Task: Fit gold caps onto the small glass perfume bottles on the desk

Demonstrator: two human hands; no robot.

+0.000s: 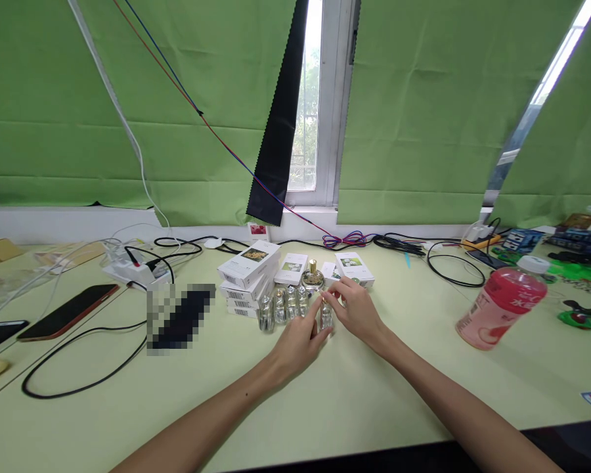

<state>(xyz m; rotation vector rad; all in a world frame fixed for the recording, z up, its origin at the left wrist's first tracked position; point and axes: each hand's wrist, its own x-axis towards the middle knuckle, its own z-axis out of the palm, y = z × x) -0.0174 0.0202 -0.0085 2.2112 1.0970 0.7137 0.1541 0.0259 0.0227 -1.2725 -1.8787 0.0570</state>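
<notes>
A small clear glass bottle (327, 320) stands upright on the table between my two hands. My left hand (298, 345) is closed around it, with the thumb low on its side and the index finger by its top. My right hand (357, 307) pinches at the bottle's gold-coloured top, and the fingers partly hide it. Left of them, several similar glass bottles (266, 315) stand in a row. Just behind is a rounder glass bottle with a gold cap (313, 278).
White printed boxes (249, 268) are stacked behind the row, and more boxes (353, 266) lie to the right. A pink drink bottle (497, 305) stands at right. Phones (69, 312), a power strip (132, 266) and black cables (34, 387) occupy the left. A green-curtained window is behind.
</notes>
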